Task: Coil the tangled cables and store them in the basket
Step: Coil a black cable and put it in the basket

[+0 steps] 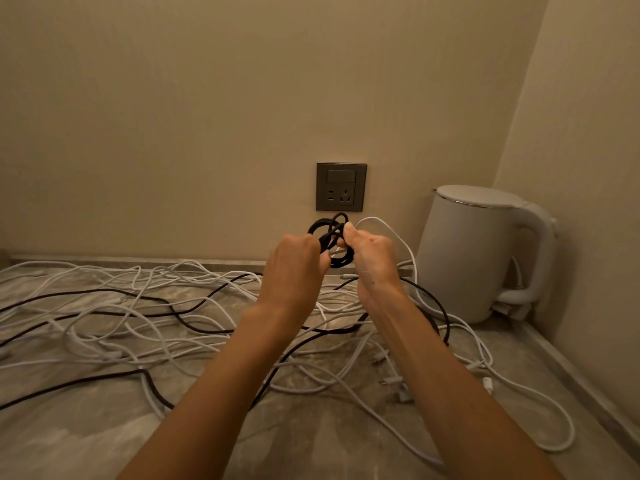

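Observation:
A small coil of black cable (332,230) is held up in front of the wall, just below the socket. My left hand (294,265) grips its left side with curled fingers. My right hand (370,258) pinches its right side, thumb on top. A white cable (391,230) loops out from behind my right hand. Below, a tangle of white cables (138,323) and black cables (194,303) is spread over the marbled counter (86,438). No basket is in view.
A white electric kettle (471,258) stands on its base in the right corner. A dark wall socket (341,187) is set in the wall just above the hands. Walls close off the back and right side of the counter.

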Available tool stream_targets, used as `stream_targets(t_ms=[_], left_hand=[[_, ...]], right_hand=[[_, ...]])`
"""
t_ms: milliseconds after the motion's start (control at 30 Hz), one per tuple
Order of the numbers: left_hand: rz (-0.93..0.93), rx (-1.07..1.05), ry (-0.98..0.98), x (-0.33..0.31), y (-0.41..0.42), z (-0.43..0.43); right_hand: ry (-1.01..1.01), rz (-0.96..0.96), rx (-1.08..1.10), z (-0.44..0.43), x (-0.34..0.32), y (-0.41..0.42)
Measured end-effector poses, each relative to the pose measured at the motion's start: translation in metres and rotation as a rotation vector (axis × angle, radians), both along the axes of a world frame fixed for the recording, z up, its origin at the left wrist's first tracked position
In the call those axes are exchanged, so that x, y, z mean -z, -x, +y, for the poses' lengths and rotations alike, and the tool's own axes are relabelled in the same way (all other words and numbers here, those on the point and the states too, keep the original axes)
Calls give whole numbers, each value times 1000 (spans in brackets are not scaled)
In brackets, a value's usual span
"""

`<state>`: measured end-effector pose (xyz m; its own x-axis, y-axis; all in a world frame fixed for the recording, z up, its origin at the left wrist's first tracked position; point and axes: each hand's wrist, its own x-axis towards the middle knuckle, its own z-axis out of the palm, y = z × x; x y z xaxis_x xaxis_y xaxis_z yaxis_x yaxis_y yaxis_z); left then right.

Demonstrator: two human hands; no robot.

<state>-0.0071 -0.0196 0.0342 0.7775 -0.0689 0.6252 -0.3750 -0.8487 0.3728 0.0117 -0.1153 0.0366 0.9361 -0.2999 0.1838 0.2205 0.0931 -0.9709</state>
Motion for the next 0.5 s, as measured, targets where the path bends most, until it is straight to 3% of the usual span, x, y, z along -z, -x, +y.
stream_targets(t_ms=[133,367,500], left_hand=[[53,27,-65,5,-3,-2],[377,324,105,-10,1,9],[546,426,316,-15,2,14]], right_hand=[[-35,20,26,2,3,-2],[-376,20,60,-4,-1,-4],[-522,40,65,-3,-5,-4]])
